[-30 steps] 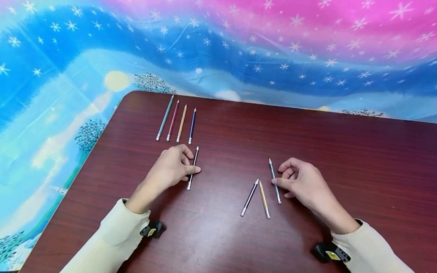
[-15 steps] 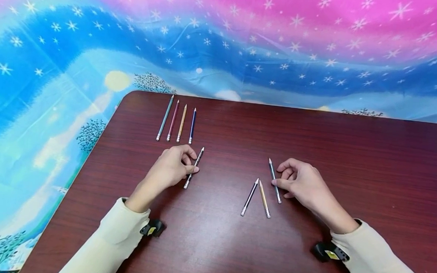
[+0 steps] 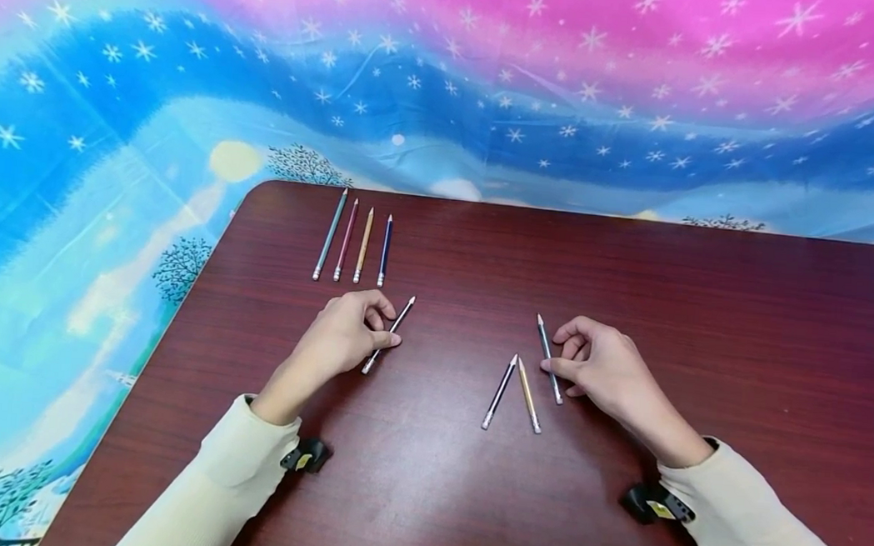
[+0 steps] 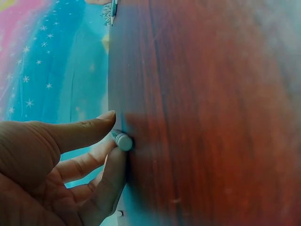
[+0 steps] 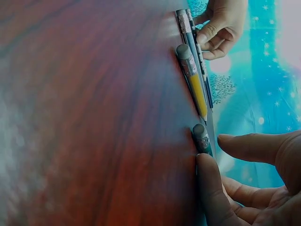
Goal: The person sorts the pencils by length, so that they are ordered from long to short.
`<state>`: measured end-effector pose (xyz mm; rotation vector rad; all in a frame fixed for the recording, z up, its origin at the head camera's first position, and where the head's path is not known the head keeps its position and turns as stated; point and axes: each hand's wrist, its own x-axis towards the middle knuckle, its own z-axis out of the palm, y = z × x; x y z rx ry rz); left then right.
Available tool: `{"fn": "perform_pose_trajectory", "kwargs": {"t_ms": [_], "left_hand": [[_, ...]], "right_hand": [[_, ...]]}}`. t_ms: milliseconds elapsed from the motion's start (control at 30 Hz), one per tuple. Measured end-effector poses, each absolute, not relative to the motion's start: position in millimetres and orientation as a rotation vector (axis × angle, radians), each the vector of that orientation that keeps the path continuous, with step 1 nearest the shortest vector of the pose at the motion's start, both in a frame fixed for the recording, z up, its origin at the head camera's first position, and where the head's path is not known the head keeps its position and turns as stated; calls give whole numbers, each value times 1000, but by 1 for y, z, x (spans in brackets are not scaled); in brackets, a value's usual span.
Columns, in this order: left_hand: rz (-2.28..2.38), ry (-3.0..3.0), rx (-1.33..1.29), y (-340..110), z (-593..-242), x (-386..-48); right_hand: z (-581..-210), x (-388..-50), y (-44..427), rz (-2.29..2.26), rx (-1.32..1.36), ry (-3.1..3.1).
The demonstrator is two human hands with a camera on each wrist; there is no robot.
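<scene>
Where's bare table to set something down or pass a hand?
Free on the table: the far stretch right of the blue pencil; the gap from the pencil in the left hand to the dark pencil; right of the right hand. Crowded: the row of four pencils, and left of the right hand, where its pencil, the dark one and a yellow pencil cluster.

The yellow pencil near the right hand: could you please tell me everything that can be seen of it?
The yellow pencil has a grey eraser, a silvery, metal-looking band and a sharpened tip. It lies flat on the reddish-brown table; in the head view the tip points up and slightly left. This tip nearly meets that of the dark pencil; whether they touch, I cannot tell. The right hand is apart from it.
</scene>
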<state>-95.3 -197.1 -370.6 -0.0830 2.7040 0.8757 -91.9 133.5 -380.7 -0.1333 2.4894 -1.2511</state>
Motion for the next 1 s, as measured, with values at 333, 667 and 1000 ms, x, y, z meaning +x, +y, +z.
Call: {"fn": "perform_pose_trajectory", "kwargs": {"t_ms": [333, 667, 1000], "left_hand": [[762, 2708, -53, -195, -369, -96], [737, 2717, -44, -194, -368, -96], [696, 2712, -64, -192, -369, -97]], "right_hand": [[-383, -93, 130, -1176, -144, 2545], [-382, -95, 126, -1106, -125, 2568], [-383, -97, 125, -1063, -132, 2598]]}}
